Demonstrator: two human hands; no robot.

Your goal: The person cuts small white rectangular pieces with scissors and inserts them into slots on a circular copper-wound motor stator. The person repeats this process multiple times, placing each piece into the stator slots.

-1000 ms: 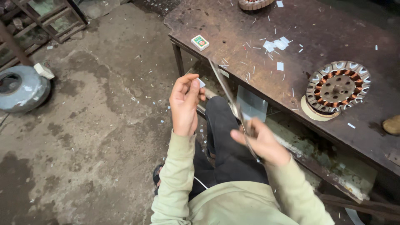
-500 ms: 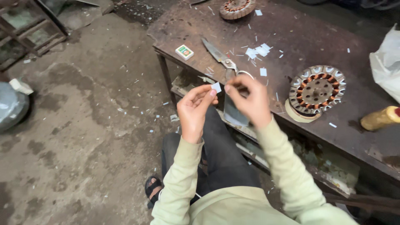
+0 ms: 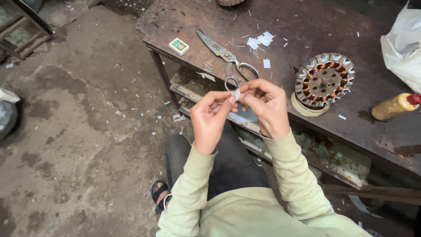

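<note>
Both hands are up in front of the person's chest, the left hand (image 3: 209, 115) and the right hand (image 3: 262, 106) brought together with fingertips pinched on one small pale slip (image 3: 236, 94), which sits just off the near edge of the worktop (image 3: 315, 26) and above the lap. It is tiny and held only by its ends, so my worry is that a slight slackening of either pinch lets it flutter down; the floor (image 3: 79, 131) is already dotted with similar pale scraps, and I judge it would be hard to pick out again. A larger pale sheet (image 3: 244, 116) seems to hang under the right hand, though how it is held I cannot tell; it could slide off the knee. Big scissors (image 3: 225, 57) lie close by on the worktop with their loops toward the hands, so a careless reach could catch the blades. Beside them are a copper-wound stator (image 3: 323, 80), a little heap of cut slips (image 3: 259, 41) that a sleeve might sweep away, and a small box (image 3: 179, 46) near the corner.
</note>
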